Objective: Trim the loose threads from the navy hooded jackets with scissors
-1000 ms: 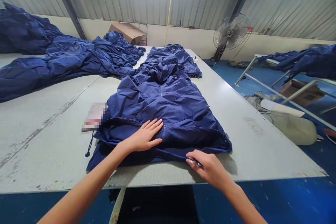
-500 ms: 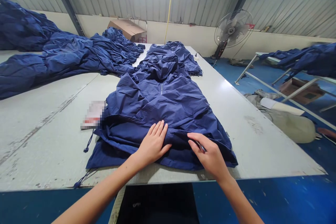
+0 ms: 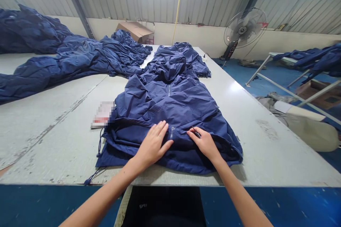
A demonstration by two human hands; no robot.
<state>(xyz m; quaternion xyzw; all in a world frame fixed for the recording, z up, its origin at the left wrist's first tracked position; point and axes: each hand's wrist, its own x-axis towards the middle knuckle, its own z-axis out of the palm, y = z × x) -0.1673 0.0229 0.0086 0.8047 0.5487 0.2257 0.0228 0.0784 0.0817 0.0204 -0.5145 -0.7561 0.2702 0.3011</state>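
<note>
A navy blue jacket (image 3: 183, 104) lies spread on the table, its hem towards me. The hem edge is folded back, and a short zip (image 3: 172, 133) shows between my hands. My left hand (image 3: 153, 145) rests flat on the fabric just left of the zip, fingers stretched out. To the right of it, my right hand (image 3: 204, 142) is closed at the hem, with thumb and index finger on the cloth. A small dark pointed tool (image 3: 196, 133) sticks out of that hand; most of it is hidden, so its kind is unclear.
Beneath the jacket is a pale, worn table (image 3: 66, 142). A blurred tag (image 3: 102, 115) lies left of the jacket. More navy garments (image 3: 80, 55) are heaped at the left, with another jacket (image 3: 186, 51) behind. A fan (image 3: 242, 30) and a metal rack (image 3: 282, 88) stand at the right.
The zip at the hem has come into sight between my hands. My right hand has shifted up and left along the hem. My left hand stays flat on the jacket.
</note>
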